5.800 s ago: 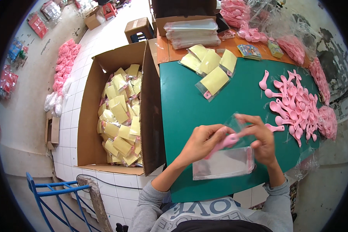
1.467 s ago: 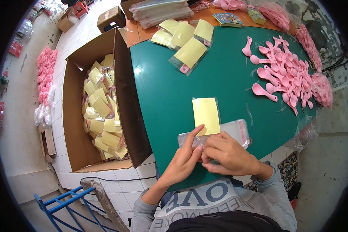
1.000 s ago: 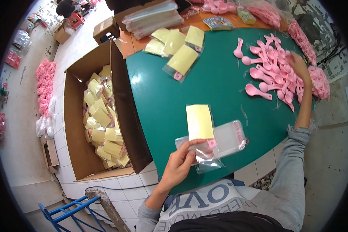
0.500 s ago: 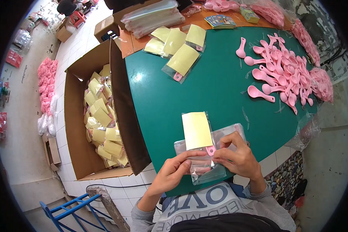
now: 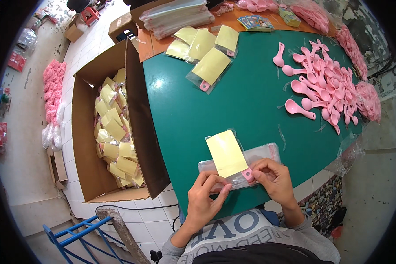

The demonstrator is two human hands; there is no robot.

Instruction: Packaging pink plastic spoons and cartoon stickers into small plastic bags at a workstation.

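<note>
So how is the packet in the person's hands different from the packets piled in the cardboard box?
The packet in hand lies flat and alone on the green table, pinched by the left hand and right hand; the boxed packets lie heaped and tilted, untouched. Both are clear bags holding yellow cards.

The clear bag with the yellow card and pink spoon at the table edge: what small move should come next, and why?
Probably fold and press the bag's open end shut. Both hands, left hand and right hand, pinch the clear bag near the edge; the yellow card and the pink spoon handle appear already inside, like the finished packs farther up the green table.
</note>
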